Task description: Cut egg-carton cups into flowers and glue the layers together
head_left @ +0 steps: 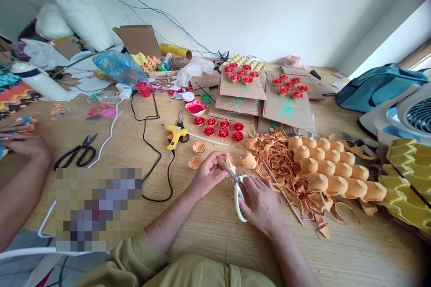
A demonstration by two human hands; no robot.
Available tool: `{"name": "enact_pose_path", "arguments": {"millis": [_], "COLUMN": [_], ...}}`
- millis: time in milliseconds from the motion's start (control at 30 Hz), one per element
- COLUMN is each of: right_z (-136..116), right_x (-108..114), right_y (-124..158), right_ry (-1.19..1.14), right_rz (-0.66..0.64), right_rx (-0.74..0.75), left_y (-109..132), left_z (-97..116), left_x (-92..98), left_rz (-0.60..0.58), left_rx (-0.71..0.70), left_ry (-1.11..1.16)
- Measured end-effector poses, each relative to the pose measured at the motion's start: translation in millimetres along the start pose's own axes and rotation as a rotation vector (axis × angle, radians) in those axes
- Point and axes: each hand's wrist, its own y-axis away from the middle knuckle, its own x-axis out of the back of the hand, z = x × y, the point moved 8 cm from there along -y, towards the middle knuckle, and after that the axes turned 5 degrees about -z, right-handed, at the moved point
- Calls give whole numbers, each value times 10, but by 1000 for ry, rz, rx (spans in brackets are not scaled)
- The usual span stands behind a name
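White-handled scissors [237, 199] are gripped in my right hand [262, 202], with their blades pointing up and left towards my other hand. My left hand [209, 174] pinches a small orange egg-carton piece [230, 163], partly hidden behind the scissor blades. Just beyond, a loose carton cup [248, 160] lies beside a pile of orange carton scraps [274, 157]. Left of my fingers are two cut flower-shaped cups, one a petal-edged cup [199, 147] and the other a flatter flower [194, 163]. Several red paper roses [223, 133] lie in rows behind them.
An orange egg tray [323, 161] and a thin stick [286, 197] lie to the right. A yellow glue gun [175, 136] with its black cord and black scissors [78, 151] are on the left. Another person's arm [25, 179] rests at far left. Cardboard [286, 110] bears more roses.
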Motion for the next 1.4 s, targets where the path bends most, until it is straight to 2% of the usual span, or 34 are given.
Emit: {"name": "enact_pose_path", "arguments": {"millis": [333,667,1000,1400], "right_z": [-13,-86,-86,-75], "right_x": [-7,16,21,15], "right_y": [15,15,36,34], "right_ry": [-28,-109,-143,-133], "right_rz": [35,13,30,-17], "right_rx": [46,72,89,84], "left_y": [15,32,41,44], "left_z": [-19,67,92,219], "left_x": [-56,-110,-91,-69], "left_rz": [-47,-55,-67,-60], "left_rx": [35,36,7,-28], "left_ry": [104,199,165,50]}}
